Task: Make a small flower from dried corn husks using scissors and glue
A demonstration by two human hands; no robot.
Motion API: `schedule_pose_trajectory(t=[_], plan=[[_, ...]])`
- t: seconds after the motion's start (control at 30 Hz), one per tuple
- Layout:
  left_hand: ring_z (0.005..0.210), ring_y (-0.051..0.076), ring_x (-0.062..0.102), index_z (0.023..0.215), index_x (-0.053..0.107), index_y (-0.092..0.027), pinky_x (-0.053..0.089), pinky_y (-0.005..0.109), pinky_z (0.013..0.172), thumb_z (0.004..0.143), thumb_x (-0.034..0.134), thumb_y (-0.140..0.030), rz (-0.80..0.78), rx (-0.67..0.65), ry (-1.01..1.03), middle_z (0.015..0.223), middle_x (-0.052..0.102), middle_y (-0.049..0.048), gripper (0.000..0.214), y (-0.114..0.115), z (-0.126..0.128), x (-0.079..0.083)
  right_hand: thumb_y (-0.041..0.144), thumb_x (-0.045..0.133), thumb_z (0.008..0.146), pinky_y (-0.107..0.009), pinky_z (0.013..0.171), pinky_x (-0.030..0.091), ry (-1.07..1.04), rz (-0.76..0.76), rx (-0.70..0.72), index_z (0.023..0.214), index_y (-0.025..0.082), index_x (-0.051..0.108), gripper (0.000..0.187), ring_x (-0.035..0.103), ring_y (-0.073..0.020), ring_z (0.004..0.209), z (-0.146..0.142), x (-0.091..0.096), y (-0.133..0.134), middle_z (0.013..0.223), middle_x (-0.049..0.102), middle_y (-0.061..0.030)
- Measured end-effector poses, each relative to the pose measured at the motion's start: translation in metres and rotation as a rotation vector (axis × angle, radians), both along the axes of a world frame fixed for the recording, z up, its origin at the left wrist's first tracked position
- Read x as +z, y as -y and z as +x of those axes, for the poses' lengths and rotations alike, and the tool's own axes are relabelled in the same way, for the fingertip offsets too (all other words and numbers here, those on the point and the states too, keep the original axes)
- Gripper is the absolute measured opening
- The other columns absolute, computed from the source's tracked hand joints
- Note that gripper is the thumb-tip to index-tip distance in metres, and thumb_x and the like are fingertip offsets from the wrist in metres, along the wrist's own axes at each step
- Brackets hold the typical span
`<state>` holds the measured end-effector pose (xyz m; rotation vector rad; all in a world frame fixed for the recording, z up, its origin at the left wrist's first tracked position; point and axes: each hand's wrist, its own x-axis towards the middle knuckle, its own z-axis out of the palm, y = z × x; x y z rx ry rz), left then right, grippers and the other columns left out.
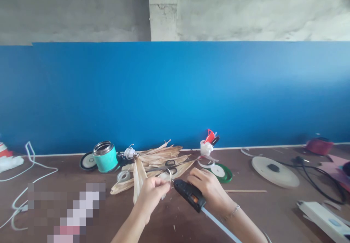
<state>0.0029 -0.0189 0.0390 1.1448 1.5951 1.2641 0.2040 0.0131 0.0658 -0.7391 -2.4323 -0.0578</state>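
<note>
My right hand (pixel 212 190) is wrapped round a black hot glue gun (pixel 185 192), with a long pale glue stick (pixel 220 224) trailing from its rear. The gun's nozzle points left at a small pale piece with thin strands (pixel 170 175), which the fingertips of my left hand (pixel 151 195) pinch. From here I cannot tell whether nozzle and piece touch. Dried corn husks (pixel 161 153) lie spread just beyond my hands, one pale husk (pixel 140 175) beside my left wrist. Scissors (pixel 171 166) rest on the pile.
Left stand an open turquoise jar (pixel 106 159), a tape roll (pixel 123 176) and a white cable (pixel 41 168). Right are a cup of tools (pixel 206 148), a green ribbon spool (pixel 226 173), a wooden stick (pixel 246 191), a round pale disc (pixel 262 170) and a power strip (pixel 325 219). A blue partition (pixel 175 90) rises behind.
</note>
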Motion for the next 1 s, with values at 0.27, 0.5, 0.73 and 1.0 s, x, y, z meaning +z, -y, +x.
schedule_pose_trajectory(t=[0.27, 0.5, 0.73, 1.0], plan=[[0.049, 0.014, 0.048, 0.056, 0.067, -0.017, 0.032, 0.027, 0.051, 0.062, 0.065, -0.039, -0.034, -0.05, 0.05, 0.049, 0.056, 0.0015, 0.024, 0.0, -0.006, 0.008, 0.019, 0.048, 0.08, -0.028, 0.061, 0.029, 0.064, 0.029, -0.004, 0.075, 0.019, 0.053, 0.007, 0.045, -0.0156, 0.064, 0.0, -0.005, -0.001, 0.076, 0.054, -0.0035], [0.058, 0.018, 0.054, 0.063, 0.068, -0.018, 0.035, 0.028, 0.055, 0.067, 0.065, -0.045, -0.002, -0.07, 0.047, 0.061, 0.061, 0.0042, 0.028, 0.004, -0.006, 0.023, 0.017, 0.05, 0.077, -0.028, 0.062, 0.031, 0.038, 0.022, -0.093, 0.08, 0.019, 0.052, 0.004, 0.046, -0.0169, 0.065, 0.017, 0.003, -0.006, 0.076, 0.055, -0.0043], [0.077, 0.022, 0.059, 0.076, 0.071, -0.017, 0.04, 0.029, 0.067, 0.07, 0.063, -0.049, 0.004, -0.177, 0.081, 0.074, 0.067, 0.0058, 0.033, 0.007, 0.0, 0.024, 0.01, 0.052, 0.068, -0.032, 0.073, 0.033, 0.067, -0.1, -0.224, 0.085, 0.019, 0.05, 0.019, 0.05, -0.0206, 0.075, 0.024, -0.002, 0.0, 0.082, 0.058, -0.0051], [0.071, 0.018, 0.058, 0.074, 0.074, -0.023, 0.04, 0.026, 0.068, 0.072, 0.064, -0.04, 0.092, -0.835, -0.281, 0.073, 0.067, 0.0027, 0.02, 0.029, 0.0, 0.032, 0.013, 0.056, 0.066, -0.033, 0.076, 0.039, -0.373, -0.497, -0.236, 0.087, 0.018, 0.058, 0.022, 0.053, -0.0217, 0.082, 0.024, 0.013, -0.004, 0.084, 0.062, -0.0059]])
